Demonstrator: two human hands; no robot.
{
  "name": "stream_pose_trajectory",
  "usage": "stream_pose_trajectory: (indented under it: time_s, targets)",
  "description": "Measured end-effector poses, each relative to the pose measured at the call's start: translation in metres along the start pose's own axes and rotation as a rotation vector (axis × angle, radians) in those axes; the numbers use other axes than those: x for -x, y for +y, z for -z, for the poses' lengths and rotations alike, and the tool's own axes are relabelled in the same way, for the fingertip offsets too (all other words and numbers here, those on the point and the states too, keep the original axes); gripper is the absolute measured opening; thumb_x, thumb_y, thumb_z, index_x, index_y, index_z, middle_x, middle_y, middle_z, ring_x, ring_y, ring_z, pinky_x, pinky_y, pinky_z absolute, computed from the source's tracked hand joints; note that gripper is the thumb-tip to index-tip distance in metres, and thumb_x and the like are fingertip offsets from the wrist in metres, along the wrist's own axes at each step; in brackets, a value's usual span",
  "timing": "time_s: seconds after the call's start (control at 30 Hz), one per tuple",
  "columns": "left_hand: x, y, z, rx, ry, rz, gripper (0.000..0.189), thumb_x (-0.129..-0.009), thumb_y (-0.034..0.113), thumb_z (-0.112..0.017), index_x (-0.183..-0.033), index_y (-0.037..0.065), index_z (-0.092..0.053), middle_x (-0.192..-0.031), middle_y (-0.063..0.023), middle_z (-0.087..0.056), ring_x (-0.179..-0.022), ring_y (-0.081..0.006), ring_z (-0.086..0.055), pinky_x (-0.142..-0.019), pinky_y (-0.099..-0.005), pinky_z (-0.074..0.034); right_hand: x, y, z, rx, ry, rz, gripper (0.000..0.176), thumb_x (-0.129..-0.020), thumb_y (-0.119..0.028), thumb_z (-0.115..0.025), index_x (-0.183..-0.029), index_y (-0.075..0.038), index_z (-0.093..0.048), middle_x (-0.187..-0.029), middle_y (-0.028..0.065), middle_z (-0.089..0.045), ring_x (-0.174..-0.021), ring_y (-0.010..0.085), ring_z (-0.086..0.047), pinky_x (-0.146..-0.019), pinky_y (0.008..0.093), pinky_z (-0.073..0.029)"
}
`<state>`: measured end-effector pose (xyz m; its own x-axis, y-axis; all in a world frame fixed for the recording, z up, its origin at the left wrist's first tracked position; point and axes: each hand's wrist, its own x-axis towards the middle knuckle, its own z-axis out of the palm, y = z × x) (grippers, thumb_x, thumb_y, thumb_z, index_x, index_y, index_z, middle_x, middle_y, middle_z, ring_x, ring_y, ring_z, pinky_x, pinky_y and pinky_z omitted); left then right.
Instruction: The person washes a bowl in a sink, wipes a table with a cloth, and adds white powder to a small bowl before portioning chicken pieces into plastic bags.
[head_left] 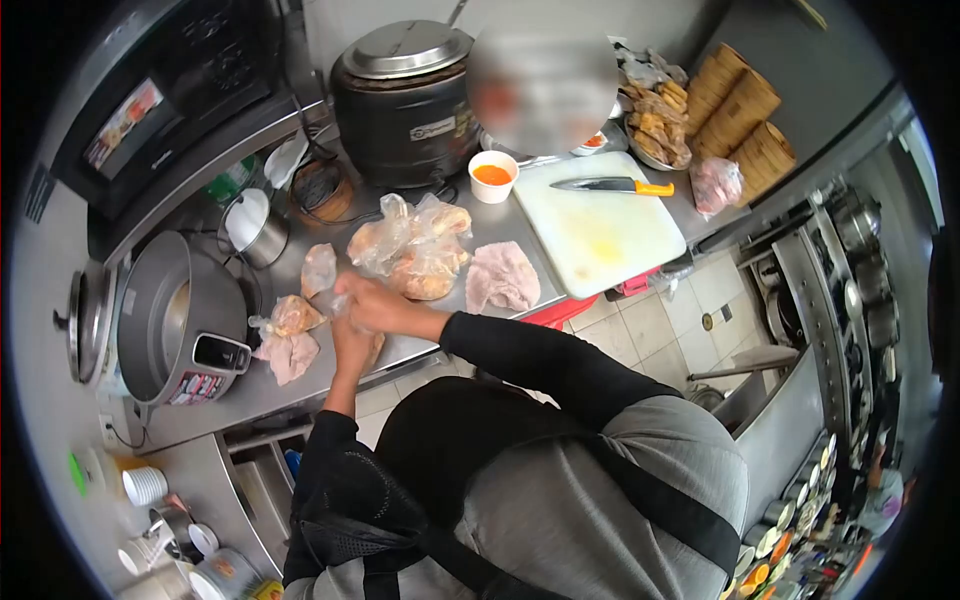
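Note:
My right hand (375, 304) and my left hand (352, 345) are together at the counter's front edge, both closed on a clear plastic bag (341, 302). My fingers hide most of it, and what it contains is hard to see. Right beside them lies a small bag of pale meat (319, 270), with another bagged piece of meat (296, 315) to the left. Below that is a crumpled pink cloth (288, 357). Larger clear bags of raw meat pieces (420, 250) rest just beyond my right hand. A second pink cloth (502, 277) lies to their right.
A white cutting board (590, 225) carries a yellow-handled knife (612, 186). Nearby are a cup of orange sauce (492, 176), a black soup warmer (405, 115) and a grey round cooker (180, 320). Bamboo steamers (735, 95) stand at the back right.

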<state>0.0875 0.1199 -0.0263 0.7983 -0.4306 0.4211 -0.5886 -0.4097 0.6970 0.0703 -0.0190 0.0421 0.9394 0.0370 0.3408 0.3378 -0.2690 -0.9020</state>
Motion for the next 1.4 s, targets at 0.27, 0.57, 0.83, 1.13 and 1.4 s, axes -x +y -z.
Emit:
stream_pose_trajectory:
  time_s: [0.27, 0.57, 0.83, 1.13, 1.4]
  targets:
    - [-0.001, 0.020, -0.010, 0.046, -0.004, 0.065, 0.017, -0.084, 0.015, -0.066, -0.082, -0.001, -0.065, -0.088, -0.0150, -0.069, -0.074, -0.0299, -0.067, -0.064, -0.0377, -0.050, 0.027, -0.007, 0.049, 0.097, -0.580, -0.696, 0.029, -0.088, -0.022, -0.054, -0.077, 0.002, -0.065, -0.083, 0.0213, -0.067, -0.080, 0.0380, -0.067, -0.076, 0.0454, -0.052]
    - [-0.052, 0.078, 0.061, 0.783, -0.151, 0.733, 0.015, -0.091, 0.026, -0.070, -0.092, 0.011, -0.067, -0.078, 0.0025, -0.064, -0.069, -0.0080, -0.059, -0.058, -0.0240, -0.044, -0.014, 0.051, 0.071, -0.083, -0.184, -0.048, 0.027, -0.099, -0.025, -0.053, -0.099, -0.001, -0.063, -0.088, 0.0095, -0.067, -0.086, 0.0190, -0.062, -0.077, 0.0356, -0.050]
    - [-0.018, 0.052, 0.017, 1.085, 0.509, 1.065, 0.020, -0.086, 0.015, -0.069, -0.101, 0.003, -0.066, -0.088, 0.0025, -0.063, -0.074, -0.0097, -0.054, -0.057, -0.0232, -0.037, 0.035, 0.083, -0.001, -1.452, -0.615, -0.777, 0.015, -0.100, -0.016, -0.049, -0.110, -0.007, -0.056, -0.083, 0.0020, -0.063, -0.075, 0.0149, -0.059, -0.069, 0.0303, -0.048]
    - [0.003, 0.025, 0.049, 0.114, 0.213, 0.204, 0.029, -0.079, 0.026, -0.075, -0.080, -0.001, -0.066, -0.066, -0.0110, -0.055, -0.069, -0.0208, -0.051, -0.066, -0.0335, -0.040, 0.017, 0.022, 0.011, 0.388, -0.214, 0.348, 0.021, -0.099, -0.021, -0.052, -0.102, -0.001, -0.059, -0.088, 0.0199, -0.065, -0.080, 0.0367, -0.062, -0.071, 0.0398, -0.048]
    - [-0.005, 0.015, 0.061, 0.160, -0.161, 0.168, 0.031, -0.081, 0.029, -0.075, -0.094, 0.002, -0.064, -0.083, -0.0076, -0.057, -0.082, -0.0198, -0.053, -0.076, -0.0327, -0.042, 0.011, 0.052, 0.025, -0.268, -0.540, -0.415, 0.022, -0.100, -0.020, -0.053, -0.110, -0.003, -0.062, -0.089, 0.0010, -0.063, -0.083, 0.0105, -0.056, -0.079, 0.0278, -0.047]
